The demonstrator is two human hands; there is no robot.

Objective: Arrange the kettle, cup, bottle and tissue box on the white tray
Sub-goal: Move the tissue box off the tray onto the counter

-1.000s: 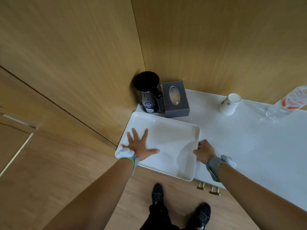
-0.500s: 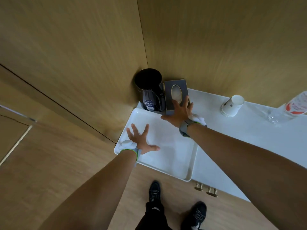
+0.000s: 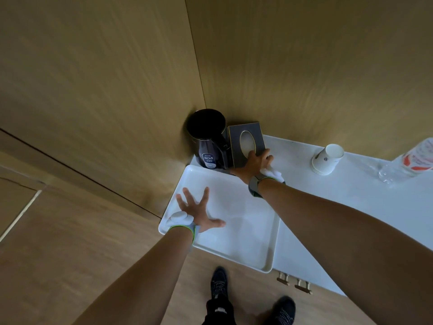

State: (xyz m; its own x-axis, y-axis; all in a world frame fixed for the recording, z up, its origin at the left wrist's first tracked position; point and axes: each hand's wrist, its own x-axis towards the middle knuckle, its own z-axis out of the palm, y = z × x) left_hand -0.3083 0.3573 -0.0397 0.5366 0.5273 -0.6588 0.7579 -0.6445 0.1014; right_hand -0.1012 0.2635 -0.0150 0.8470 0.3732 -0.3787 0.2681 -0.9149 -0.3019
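The white tray (image 3: 246,233) lies at the near left corner of the white counter, with nothing on it but my left hand (image 3: 199,212), which presses flat on it with fingers spread. A dark kettle (image 3: 209,139) stands in the wall corner just behind the tray. Beside it on the right is the dark tissue box (image 3: 246,144) with an oval opening. My right hand (image 3: 254,164) grips the box's near end. A white paper cup (image 3: 326,159) stands further right. The clear bottle (image 3: 407,160) with a red label lies at the right edge.
Wooden walls meet in a corner right behind the kettle and tissue box. The counter (image 3: 351,202) runs off to the right. Below its front edge are brass knobs (image 3: 294,281), wooden floor and my dark shoes (image 3: 219,283).
My right hand left the tray's right rim, reached to the tissue box and now grips its near end. My left hand stayed flat on the tray.
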